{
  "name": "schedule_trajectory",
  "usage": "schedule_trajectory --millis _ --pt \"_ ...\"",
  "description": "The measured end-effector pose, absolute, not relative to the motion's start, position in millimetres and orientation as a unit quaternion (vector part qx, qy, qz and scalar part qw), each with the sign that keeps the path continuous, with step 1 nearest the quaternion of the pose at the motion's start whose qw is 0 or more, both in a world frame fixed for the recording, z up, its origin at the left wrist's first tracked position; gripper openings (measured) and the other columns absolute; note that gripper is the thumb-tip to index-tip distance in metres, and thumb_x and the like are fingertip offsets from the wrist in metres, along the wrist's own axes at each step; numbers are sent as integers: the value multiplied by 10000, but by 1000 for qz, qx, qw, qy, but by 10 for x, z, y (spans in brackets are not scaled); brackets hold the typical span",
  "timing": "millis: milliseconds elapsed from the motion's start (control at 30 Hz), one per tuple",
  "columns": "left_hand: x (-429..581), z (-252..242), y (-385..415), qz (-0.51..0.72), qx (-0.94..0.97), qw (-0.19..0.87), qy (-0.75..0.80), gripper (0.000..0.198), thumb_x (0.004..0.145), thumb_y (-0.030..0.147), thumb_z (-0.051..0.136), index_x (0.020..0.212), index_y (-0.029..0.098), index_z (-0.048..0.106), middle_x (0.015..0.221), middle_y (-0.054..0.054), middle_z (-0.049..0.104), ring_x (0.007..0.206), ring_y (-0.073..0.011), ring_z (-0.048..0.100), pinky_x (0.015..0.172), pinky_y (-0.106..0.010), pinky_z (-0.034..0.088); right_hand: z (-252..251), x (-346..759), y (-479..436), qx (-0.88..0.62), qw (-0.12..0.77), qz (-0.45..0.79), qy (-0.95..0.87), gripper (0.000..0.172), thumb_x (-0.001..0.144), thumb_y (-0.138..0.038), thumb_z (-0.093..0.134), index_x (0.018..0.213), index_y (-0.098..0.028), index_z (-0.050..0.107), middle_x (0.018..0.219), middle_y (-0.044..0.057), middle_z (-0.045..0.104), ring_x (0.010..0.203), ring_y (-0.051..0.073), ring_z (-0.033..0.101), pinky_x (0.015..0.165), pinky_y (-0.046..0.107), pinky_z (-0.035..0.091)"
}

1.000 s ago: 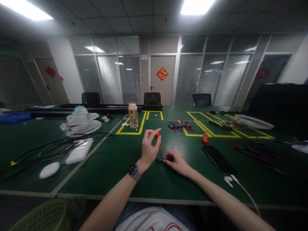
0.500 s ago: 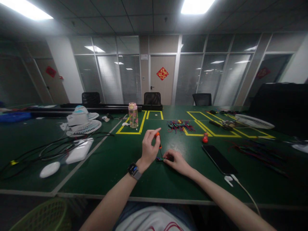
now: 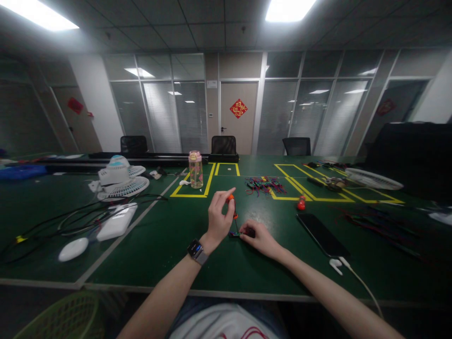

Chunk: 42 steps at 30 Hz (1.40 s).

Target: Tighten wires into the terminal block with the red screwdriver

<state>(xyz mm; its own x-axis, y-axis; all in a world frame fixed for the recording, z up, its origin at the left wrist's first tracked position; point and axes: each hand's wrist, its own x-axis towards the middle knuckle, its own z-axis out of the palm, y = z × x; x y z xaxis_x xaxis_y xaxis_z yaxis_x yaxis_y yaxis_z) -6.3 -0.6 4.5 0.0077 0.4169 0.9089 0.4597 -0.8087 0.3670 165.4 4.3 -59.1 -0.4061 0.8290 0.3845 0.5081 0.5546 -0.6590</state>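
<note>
My left hand (image 3: 221,215), with a watch on its wrist, is closed around the orange-and-black handle of a screwdriver (image 3: 235,217). The screwdriver stands nearly upright, its shaft running down to a small green terminal block or circuit board (image 3: 234,234) on the table. From the right, my right hand (image 3: 257,235) pinches the end of that small green piece between thumb and fingertips. Its exact kind is too small to make out. Beyond my hands lies a pile of similar green pieces with red and blue wires (image 3: 265,185).
On the green table (image 3: 158,268), a phone (image 3: 322,234), an earphone piece (image 3: 335,266) and a small red object (image 3: 301,203) are at right. More wired pieces (image 3: 381,228) lie beyond. A water bottle (image 3: 196,170) stands ahead; a fan (image 3: 122,178), power bank (image 3: 117,221) and mouse (image 3: 73,249) are left.
Both hands keep their places. The screwdriver's handle looks slightly turned in my left fingers; the rest of the table is the same.
</note>
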Motion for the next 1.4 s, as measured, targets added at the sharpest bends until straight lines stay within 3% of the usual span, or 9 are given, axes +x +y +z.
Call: schedule_trajectory --millis 133,333,567,800,1067,1267,1400 --pt "-62 45 -5 -634 -705 33 -316 223 930 255 545 1121 204 648 918 -32 524 849 -145 549 782 -271 476 -601 1651 48 -416 354 226 -806 105 738 -66 631 797 -154 636 750 9 604 687 148 544 638 250 419" --pt "-71 37 -10 -625 -719 1 -304 345 988 188 363 1269 206 562 1051 -68 589 977 -166 572 857 -304 475 -602 1654 52 -411 355 228 -808 105 737 -65 630 794 -154 634 735 5 595 677 147 538 629 248 414" --pt "-51 44 -3 -637 -704 29 -313 231 930 252 547 1135 208 643 924 -32 521 857 -145 547 791 -272 477 -596 1648 47 -414 355 225 -808 98 743 -67 637 789 -153 632 743 12 598 689 154 542 647 258 419" --pt "-72 20 -12 -625 -718 -8 -307 353 988 186 362 1277 217 562 1030 -59 559 938 -154 556 820 -283 464 -615 1653 59 -409 358 231 -807 92 751 -77 636 806 -151 637 755 15 601 696 157 548 656 262 426" --pt "-63 48 5 -630 -707 4 -321 241 942 221 500 1137 216 643 925 -29 525 846 -143 544 772 -267 468 -623 1655 63 -409 360 231 -806 93 746 -79 633 801 -155 631 760 13 604 699 156 548 649 257 422" --pt "-70 37 -3 -625 -717 -12 -309 344 987 195 364 1260 211 573 1051 -67 578 966 -163 567 842 -292 470 -610 1647 52 -411 356 228 -807 102 742 -74 633 798 -159 632 739 3 595 681 146 537 635 249 413" --pt "-61 39 2 -633 -708 3 -312 297 970 205 443 1232 214 583 996 -54 588 931 -161 569 847 -295 470 -607 1644 43 -413 357 232 -805 110 741 -65 631 795 -160 629 750 8 602 693 148 544 643 251 418"
